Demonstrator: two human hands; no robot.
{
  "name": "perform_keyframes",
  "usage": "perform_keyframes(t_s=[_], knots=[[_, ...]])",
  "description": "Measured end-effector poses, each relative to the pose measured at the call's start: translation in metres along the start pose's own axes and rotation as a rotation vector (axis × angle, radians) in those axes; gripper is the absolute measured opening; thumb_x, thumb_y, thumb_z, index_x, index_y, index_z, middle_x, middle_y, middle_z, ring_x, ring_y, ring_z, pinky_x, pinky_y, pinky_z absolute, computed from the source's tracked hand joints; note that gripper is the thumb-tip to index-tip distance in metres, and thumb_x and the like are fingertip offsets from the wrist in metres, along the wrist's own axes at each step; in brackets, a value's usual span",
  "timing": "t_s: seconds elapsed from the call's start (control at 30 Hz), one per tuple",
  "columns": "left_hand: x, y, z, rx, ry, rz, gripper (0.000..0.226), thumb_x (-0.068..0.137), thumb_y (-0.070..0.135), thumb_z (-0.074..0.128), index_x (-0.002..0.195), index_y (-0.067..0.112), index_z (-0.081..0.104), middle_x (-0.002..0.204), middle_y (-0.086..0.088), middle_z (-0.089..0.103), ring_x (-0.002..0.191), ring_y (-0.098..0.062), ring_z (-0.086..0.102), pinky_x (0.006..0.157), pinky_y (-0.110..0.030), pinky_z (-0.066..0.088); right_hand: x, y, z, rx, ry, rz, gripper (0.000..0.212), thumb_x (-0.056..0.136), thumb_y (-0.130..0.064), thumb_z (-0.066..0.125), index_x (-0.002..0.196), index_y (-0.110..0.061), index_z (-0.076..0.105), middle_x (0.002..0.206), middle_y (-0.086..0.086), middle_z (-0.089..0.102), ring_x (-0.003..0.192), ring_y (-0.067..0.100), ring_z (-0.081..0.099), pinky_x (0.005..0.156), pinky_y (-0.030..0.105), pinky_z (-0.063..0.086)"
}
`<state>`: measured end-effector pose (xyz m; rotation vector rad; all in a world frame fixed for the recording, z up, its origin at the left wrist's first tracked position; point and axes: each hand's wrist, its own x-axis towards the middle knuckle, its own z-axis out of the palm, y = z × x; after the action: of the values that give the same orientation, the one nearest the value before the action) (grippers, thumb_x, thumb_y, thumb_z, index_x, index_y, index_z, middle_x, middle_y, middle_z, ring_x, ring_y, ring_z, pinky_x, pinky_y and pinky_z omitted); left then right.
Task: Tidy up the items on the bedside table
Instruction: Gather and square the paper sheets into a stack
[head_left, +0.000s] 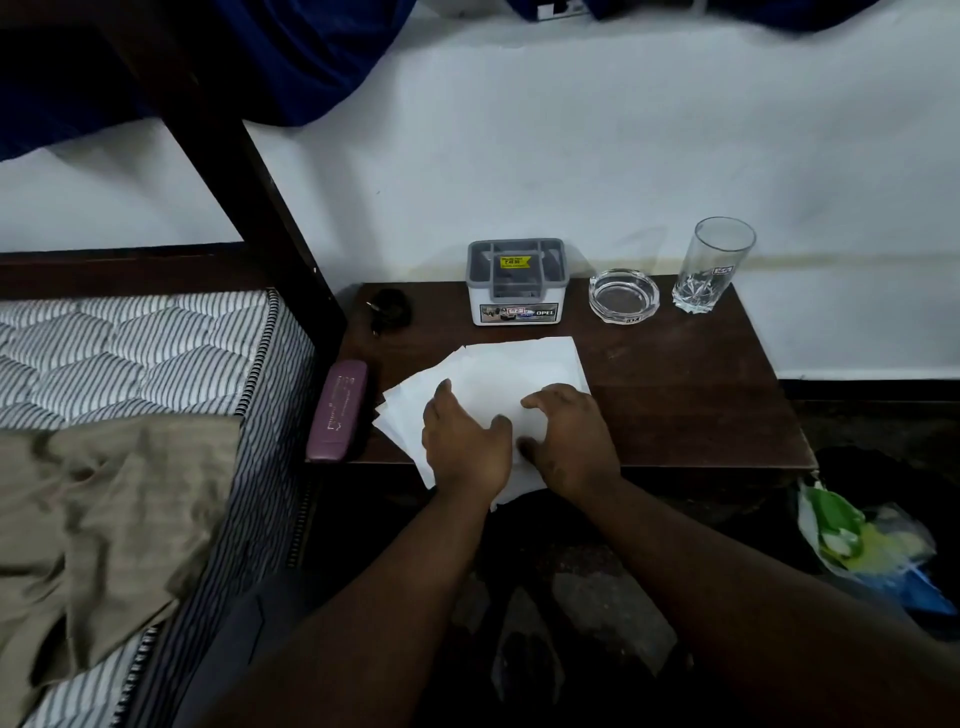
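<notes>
Bedside table (675, 415), set against the wall, bed (130, 353) to its left. Back row, left to right: small dark object (389, 307), compartmented box (516, 280), ashtray (624, 295), drinking glass (714, 265). Front centre: fanned sheets of paper (498, 374) overhanging the front edge, left hand (465, 447) and right hand (566, 436) resting on them. Left edge: slim case (337, 410), beside the mattress. Floor, right of table: plastic bag (862, 545).

Table's (675, 415) right half lies bare; ashtray (624, 295), glass (714, 267) behind.

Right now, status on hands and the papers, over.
Both hands, left and right, flat on loose papers, no grip. Sheets fanned, overhanging table front edge. Nothing blocking.
</notes>
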<state>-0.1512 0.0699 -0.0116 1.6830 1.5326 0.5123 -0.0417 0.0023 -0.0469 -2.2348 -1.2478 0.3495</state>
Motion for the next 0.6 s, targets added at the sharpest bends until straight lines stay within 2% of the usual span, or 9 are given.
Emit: perform_keyframes(t_s=[0.23, 0.4, 0.5, 0.6], knots=[[0.007, 0.009, 0.004, -0.069, -0.011, -0.095, 0.086, 0.084, 0.031, 0.074, 0.155, 0.025, 0.026, 0.151, -0.009, 0.047, 0.134, -0.031, 0.051, 0.113, -0.052, 0.041, 0.001, 0.002, 0.001, -0.008, -0.010, 0.004, 0.051, 0.075, -0.028, 0.080, 0.123, -0.021, 0.066, 0.131, 0.003, 0.060, 0.123, 0.027, 0.052, 0.107, 0.039, 0.042], [0.017, 0.010, 0.001, -0.040, -0.039, -0.166, 0.087, 0.083, 0.038, 0.071, 0.155, 0.027, 0.023, 0.136, -0.006, 0.061, 0.125, -0.034, 0.056, 0.111, -0.048, 0.039, 0.000, 0.002, 0.000, -0.008, -0.017, 0.009, 0.050, 0.076, -0.028, 0.079, 0.124, -0.020, 0.065, 0.132, 0.004, 0.059, 0.124, 0.028, 0.051, 0.108, 0.038, 0.041], [0.019, 0.012, 0.001, 0.002, -0.069, -0.169, 0.079, 0.083, 0.043, 0.072, 0.151, 0.027, 0.036, 0.133, -0.002, 0.062, 0.126, -0.031, 0.055, 0.111, -0.045, 0.037, 0.001, 0.004, 0.002, -0.009, -0.027, 0.013, 0.050, 0.076, -0.029, 0.078, 0.123, -0.021, 0.065, 0.131, 0.004, 0.060, 0.124, 0.027, 0.051, 0.107, 0.039, 0.041], [0.016, 0.012, 0.005, -0.068, -0.137, -0.088, 0.053, 0.081, 0.040, 0.074, 0.128, 0.021, 0.062, 0.122, 0.002, 0.068, 0.113, -0.027, 0.063, 0.104, -0.046, 0.050, 0.004, 0.007, 0.007, -0.027, -0.022, 0.003, 0.049, 0.074, -0.035, 0.072, 0.121, -0.022, 0.066, 0.127, 0.002, 0.062, 0.121, 0.027, 0.054, 0.106, 0.040, 0.041]])
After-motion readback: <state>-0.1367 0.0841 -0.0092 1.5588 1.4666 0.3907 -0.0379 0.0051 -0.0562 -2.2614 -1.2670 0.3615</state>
